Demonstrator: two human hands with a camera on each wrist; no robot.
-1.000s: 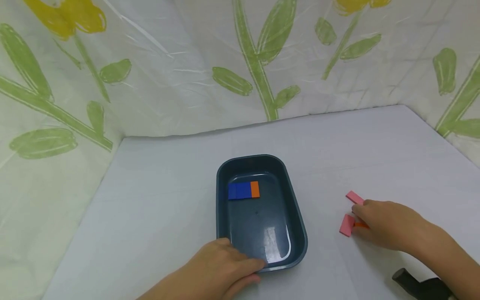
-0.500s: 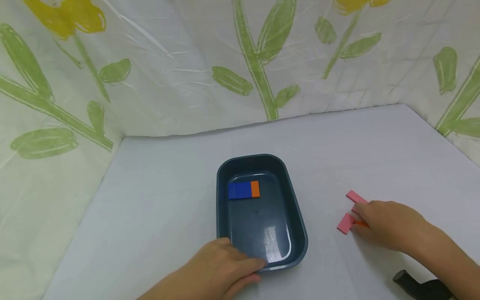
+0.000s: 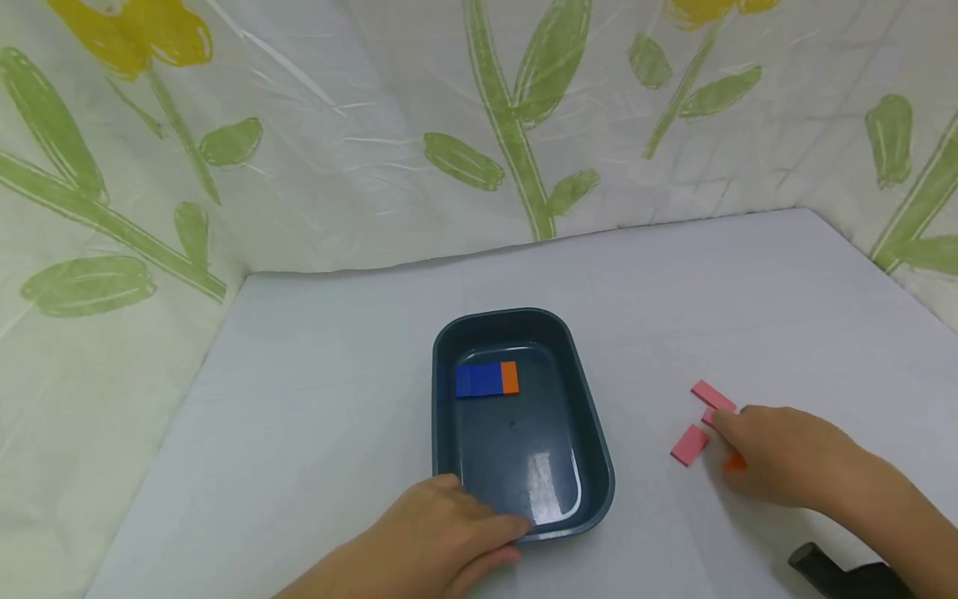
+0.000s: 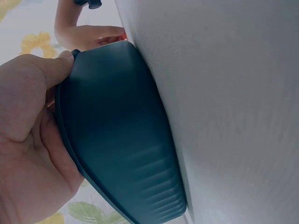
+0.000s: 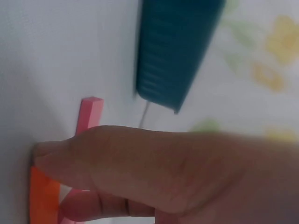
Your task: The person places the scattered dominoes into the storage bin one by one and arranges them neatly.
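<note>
A dark teal oblong plastic tray point(image 3: 599, 466) on the pale grey surface point(image 3: 314, 416) is gripped at its near rim by the left hand point(image 3: 441, 537), thumb curled over the edge. A row of flat blue and orange blocks point(image 3: 486, 379) is seen inside the tray, beyond those fingers. Well apart, the right hand point(image 3: 778, 453) is pressed down on a small flat orange block point(image 3: 737, 462), its fingers curled over and pinching the piece. Three pink rectangular blocks point(image 3: 689, 444) are scattered just beside and partly under these fingertips.
</note>
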